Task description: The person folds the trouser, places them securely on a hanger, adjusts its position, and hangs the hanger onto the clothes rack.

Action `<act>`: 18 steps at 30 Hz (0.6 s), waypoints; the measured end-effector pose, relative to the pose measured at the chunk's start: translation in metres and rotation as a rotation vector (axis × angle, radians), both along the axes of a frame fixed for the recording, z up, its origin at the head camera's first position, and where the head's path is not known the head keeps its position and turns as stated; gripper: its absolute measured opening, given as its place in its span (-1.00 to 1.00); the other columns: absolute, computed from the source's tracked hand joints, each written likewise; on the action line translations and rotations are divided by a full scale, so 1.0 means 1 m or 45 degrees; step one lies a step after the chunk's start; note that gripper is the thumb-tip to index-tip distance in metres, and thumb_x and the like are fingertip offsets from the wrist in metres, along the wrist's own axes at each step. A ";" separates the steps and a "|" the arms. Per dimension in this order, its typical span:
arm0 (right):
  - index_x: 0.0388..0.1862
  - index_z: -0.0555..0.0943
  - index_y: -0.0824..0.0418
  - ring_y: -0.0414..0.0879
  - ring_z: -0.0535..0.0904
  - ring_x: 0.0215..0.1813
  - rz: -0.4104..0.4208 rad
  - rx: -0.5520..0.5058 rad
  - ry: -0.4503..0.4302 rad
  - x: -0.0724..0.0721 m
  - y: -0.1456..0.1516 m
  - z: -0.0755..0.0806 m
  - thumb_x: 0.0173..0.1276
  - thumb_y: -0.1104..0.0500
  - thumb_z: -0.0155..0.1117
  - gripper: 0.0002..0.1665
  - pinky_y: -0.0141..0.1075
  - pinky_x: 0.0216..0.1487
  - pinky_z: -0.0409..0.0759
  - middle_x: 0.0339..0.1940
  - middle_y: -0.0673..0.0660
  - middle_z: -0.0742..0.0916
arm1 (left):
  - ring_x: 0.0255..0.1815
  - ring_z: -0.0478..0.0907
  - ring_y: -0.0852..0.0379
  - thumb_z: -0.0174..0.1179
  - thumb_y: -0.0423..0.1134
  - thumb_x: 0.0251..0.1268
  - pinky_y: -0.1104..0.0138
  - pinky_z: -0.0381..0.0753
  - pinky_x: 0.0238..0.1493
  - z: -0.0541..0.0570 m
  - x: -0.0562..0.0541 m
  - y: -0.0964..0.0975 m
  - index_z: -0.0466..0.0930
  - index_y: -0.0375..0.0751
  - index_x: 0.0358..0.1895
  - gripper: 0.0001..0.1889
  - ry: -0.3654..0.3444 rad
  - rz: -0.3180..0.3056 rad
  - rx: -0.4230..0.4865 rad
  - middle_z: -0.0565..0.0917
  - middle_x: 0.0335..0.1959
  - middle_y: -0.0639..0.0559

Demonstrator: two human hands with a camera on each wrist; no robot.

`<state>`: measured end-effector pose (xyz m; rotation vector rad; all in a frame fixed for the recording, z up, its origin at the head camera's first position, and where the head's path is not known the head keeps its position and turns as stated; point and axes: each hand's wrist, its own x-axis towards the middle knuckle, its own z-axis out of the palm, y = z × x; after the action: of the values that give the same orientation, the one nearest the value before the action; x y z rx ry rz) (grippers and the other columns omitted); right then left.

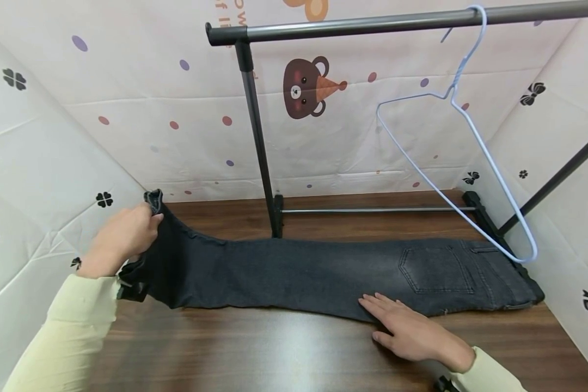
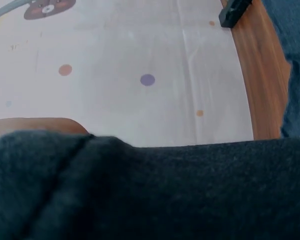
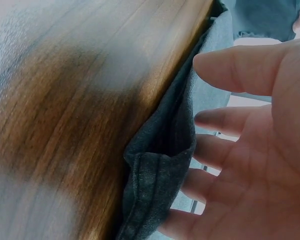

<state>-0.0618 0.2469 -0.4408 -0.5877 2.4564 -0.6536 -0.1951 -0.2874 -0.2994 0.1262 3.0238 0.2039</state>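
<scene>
A pair of dark grey jeans (image 1: 284,272), folded lengthwise, stretches across the wooden table in the head view, back pocket facing up at the right. At the far left my left hand (image 1: 127,234) grips the leg-hem end and holds it raised off the table. In the left wrist view the lifted denim (image 2: 190,190) fills the lower part and hides most of that hand. My right hand (image 1: 411,329) lies with straight fingers at the near edge of the jeans, below the pocket. The right wrist view shows its spread fingers (image 3: 215,150) beside the folded denim edge (image 3: 165,135).
A light blue hanger (image 1: 490,158) hangs from a dark metal rail (image 1: 372,24), its lower corner overlapping the waist end of the jeans in the head view. The rack's left post (image 1: 257,136) stands behind the jeans. Patterned white sheets (image 1: 142,65) enclose the wooden table (image 1: 255,348).
</scene>
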 end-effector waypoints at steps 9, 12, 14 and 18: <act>0.64 0.28 0.21 0.39 0.19 0.66 -0.005 0.001 -0.008 0.000 0.000 -0.001 0.55 -0.02 0.27 -0.20 0.44 0.51 0.18 0.65 0.30 0.36 | -0.42 0.59 -0.16 -0.14 -0.11 0.70 -0.05 0.58 -0.31 0.006 0.007 0.015 0.48 -0.39 -0.20 -0.60 0.031 -0.044 0.014 0.59 -0.47 -0.25; 0.64 0.28 0.20 0.39 0.19 0.66 -0.007 0.000 -0.007 0.000 0.001 -0.001 0.55 0.00 0.27 -0.21 0.43 0.51 0.18 0.66 0.29 0.36 | -0.42 0.59 -0.19 -0.13 -0.11 0.69 -0.08 0.58 -0.32 0.007 0.008 0.019 0.49 -0.39 -0.23 -0.60 0.058 -0.055 0.014 0.59 -0.48 -0.25; 0.64 0.28 0.20 0.37 0.19 0.67 -0.015 0.002 -0.007 0.000 0.001 -0.001 0.55 -0.01 0.27 -0.21 0.42 0.52 0.18 0.66 0.28 0.36 | -0.43 0.59 -0.18 -0.13 -0.11 0.70 -0.06 0.57 -0.34 0.008 0.009 0.022 0.49 -0.38 -0.24 -0.60 0.063 -0.055 0.021 0.58 -0.48 -0.25; 0.63 0.29 0.21 0.39 0.20 0.66 -0.008 0.003 0.003 0.001 0.001 -0.001 0.55 0.00 0.27 -0.21 0.43 0.50 0.20 0.65 0.29 0.36 | -0.45 0.58 -0.17 -0.13 -0.09 0.70 -0.04 0.56 -0.35 0.009 0.011 0.028 0.48 -0.36 -0.24 -0.60 0.081 -0.060 0.043 0.57 -0.50 -0.23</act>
<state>-0.0608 0.2478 -0.4414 -0.5803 2.4618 -0.6529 -0.1839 -0.2598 -0.2901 0.2105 3.0774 0.2520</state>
